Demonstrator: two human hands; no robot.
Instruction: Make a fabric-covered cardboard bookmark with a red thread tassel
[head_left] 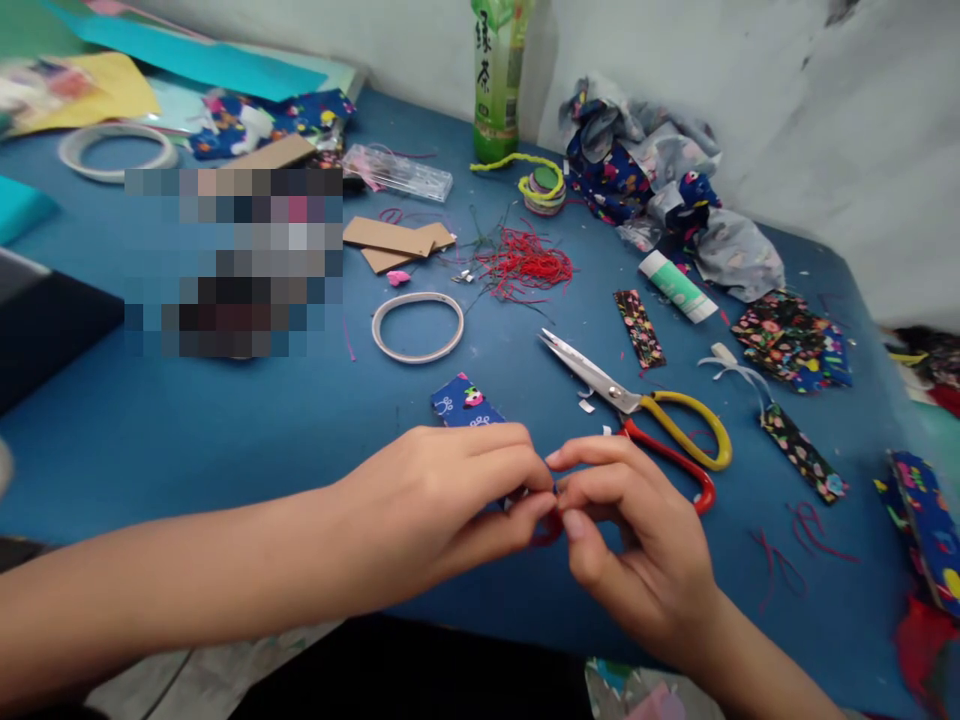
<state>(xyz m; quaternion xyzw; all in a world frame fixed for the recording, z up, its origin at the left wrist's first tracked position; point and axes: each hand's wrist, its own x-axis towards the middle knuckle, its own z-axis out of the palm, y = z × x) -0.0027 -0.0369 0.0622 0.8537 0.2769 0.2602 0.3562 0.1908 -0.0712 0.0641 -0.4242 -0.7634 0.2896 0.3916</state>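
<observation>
Above the blue tabletop (300, 440), in the head view, my left hand (450, 490) has its fingers curled in, the thumb and fingertips pressed together on a small bit of red cord (550, 525) that mostly hides under them. My right hand (637, 540) meets it there, thumb and fingers slightly parted and bent toward the same spot (whether they pinch the cord too, I cannot tell). A blue patterned fabric piece (466, 402) lies just beyond my left knuckles, and the scissors (619, 395) rest open beyond my right hand.
</observation>
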